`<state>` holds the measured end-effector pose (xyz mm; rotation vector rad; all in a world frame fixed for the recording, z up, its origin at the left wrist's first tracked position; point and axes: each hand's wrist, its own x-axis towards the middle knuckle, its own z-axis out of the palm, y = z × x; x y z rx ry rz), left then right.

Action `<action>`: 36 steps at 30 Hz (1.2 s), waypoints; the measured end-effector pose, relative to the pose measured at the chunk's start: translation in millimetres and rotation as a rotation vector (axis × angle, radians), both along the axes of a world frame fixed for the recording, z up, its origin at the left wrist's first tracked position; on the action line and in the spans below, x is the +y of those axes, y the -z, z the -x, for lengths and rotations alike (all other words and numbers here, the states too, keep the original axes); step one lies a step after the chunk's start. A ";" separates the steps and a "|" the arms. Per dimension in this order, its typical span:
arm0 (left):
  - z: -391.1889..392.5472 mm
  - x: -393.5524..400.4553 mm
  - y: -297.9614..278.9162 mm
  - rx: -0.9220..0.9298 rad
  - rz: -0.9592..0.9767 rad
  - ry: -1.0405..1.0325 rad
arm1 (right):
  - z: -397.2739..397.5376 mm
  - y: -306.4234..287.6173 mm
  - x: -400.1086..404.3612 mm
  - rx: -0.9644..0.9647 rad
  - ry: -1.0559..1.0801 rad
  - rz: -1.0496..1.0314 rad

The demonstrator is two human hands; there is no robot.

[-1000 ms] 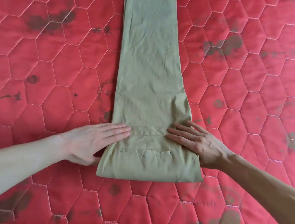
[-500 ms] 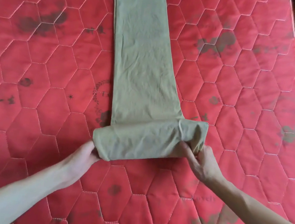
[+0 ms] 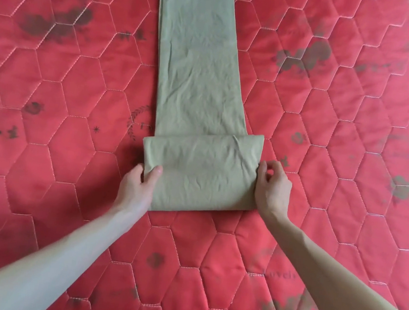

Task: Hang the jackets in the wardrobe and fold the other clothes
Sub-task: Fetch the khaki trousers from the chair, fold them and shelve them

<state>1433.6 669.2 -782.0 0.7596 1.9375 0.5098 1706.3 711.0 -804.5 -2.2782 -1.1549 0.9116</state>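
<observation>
Folding step: left hand (image 3: 138,185) pinches the khaki trousers (image 3: 198,80)' folded end, right hand (image 3: 272,188) pinches its opposite edge (loosely); next fold goes beyond the fingertips.

Khaki trousers (image 3: 198,56) laid lengthwise on red quilted mattress (image 3: 332,136), near end folded over into a thick band (image 3: 201,170). Left hand (image 3: 138,187) gripped band's left edge, thumb on top. Right hand (image 3: 272,188) pinched band's right edge with curled fingers. Dark printed motifs scattered over mattress cover. Bare forearms reached in from below.
</observation>
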 end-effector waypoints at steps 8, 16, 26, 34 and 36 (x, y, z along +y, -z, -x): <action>-36.3 -1.1 -14.2 0.666 -0.654 0.660 | 26.8 -21.9 3.4 -0.257 -0.605 -0.515; -4.3 20.2 33.1 0.818 -0.463 1.053 | 38.7 19.7 -5.0 -0.447 -0.894 -0.349; 2.2 28.4 41.1 0.711 -0.489 1.048 | 18.3 22.0 11.1 -0.187 -0.906 -0.280; 57.6 41.2 18.4 0.629 -0.593 1.321 | -62.3 4.4 54.3 -0.366 -1.443 -0.270; 75.0 41.0 12.9 0.623 -0.612 1.371 | -84.4 -1.5 61.8 -0.416 -1.558 -0.236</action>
